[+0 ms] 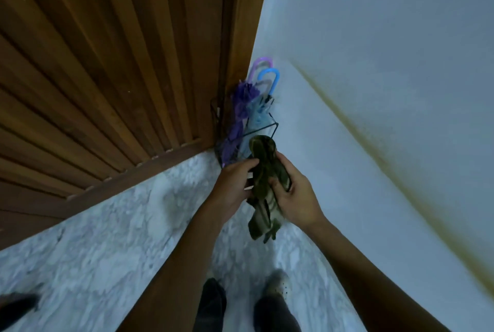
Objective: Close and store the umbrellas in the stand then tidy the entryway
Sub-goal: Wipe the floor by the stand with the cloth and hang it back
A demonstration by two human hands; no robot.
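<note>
1. The left hand (pixel 235 184) and right hand (pixel 296 192) were both curled around a folded camo-green fabric umbrella (pixel 263 171), held just above and in front of the stand.
2. The black wire stand (pixel 267 127) in the corner held a closed purple crook-handled umbrella (pixel 239 110) and a pale blue crook-handled umbrella (pixel 256 115), both upright.

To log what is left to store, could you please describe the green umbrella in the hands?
The green umbrella is a compact, camouflage-patterned fabric one, folded but loosely bunched. It is held tilted above the floor, just before the wire stand. The left hand and right hand grip its middle.
</note>
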